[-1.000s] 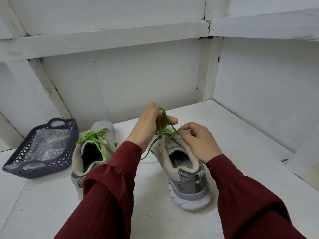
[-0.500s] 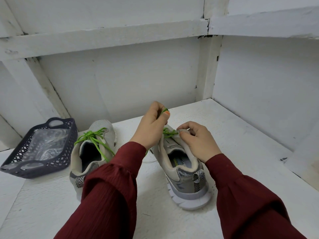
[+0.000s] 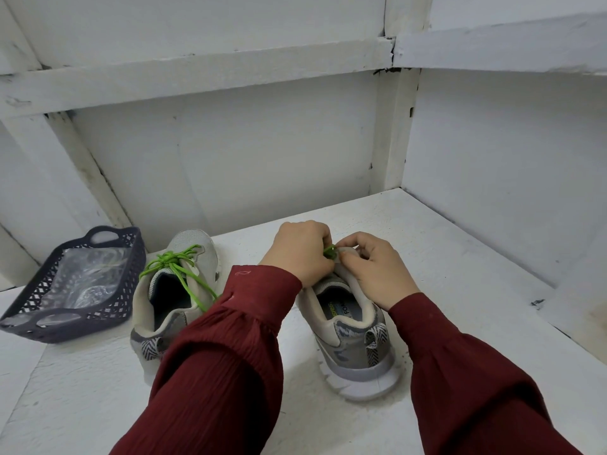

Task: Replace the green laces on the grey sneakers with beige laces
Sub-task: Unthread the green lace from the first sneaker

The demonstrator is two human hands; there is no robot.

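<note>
As our left hand (image 3: 299, 254) pinched the green lace (image 3: 330, 251), right hand (image 3: 374, 272) gripping the sneaker (image 3: 354, 353), jerking could have knotted it.

Plenty of open worktop (image 3: 460, 274) on the right, between the right sneaker (image 3: 358, 353) and the side wall (image 3: 509, 175), plus a wide bare stretch up front. The left was tighter: the dark basket (image 3: 108, 290) sat just beside the left sneaker (image 3: 193, 241). The left hand (image 3: 300, 251) and right hand (image 3: 374, 270) crowded the right sneaker's tongue, pinching the green lace (image 3: 330, 251), and the left sleeve (image 3: 230, 339) blocked the strip between the shoes. The back wall (image 3: 230, 165) closed things off behind the left toe.
</note>
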